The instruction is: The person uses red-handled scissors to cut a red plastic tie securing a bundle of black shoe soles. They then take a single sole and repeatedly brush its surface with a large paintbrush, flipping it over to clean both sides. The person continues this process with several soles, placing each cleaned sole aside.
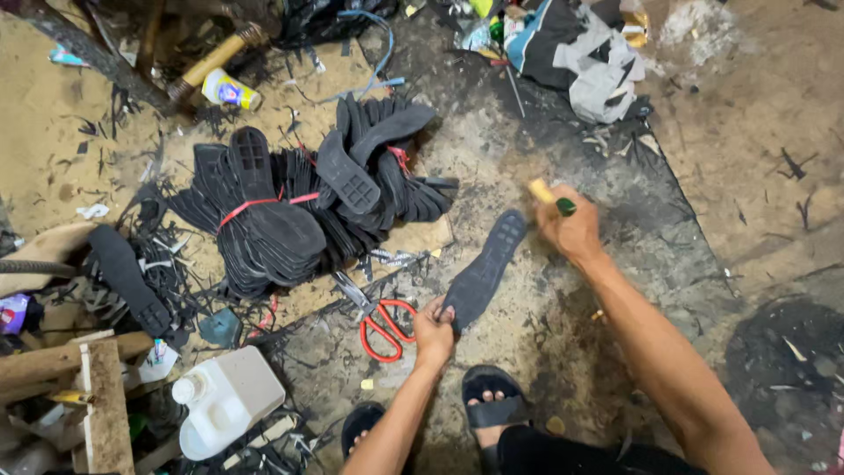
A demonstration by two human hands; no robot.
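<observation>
My left hand [432,329] pinches the near end of a black rubber shoe sole [483,268] that lies flat on the dirty floor, its far end pointing up and to the right. My right hand [570,228] hovers just right of the sole's far end, closed on a short tool with a pale wooden handle [541,190] and a green part. The tool is blurred. My feet in black sandals [492,406] rest below the sole.
Red-handled scissors [382,324] lie left of my left hand. A big heap of black soles tied with red bands [290,211] sits on cardboard to the left. A white plastic jug [224,400], wood pieces and a crumpled cloth [589,62] are around.
</observation>
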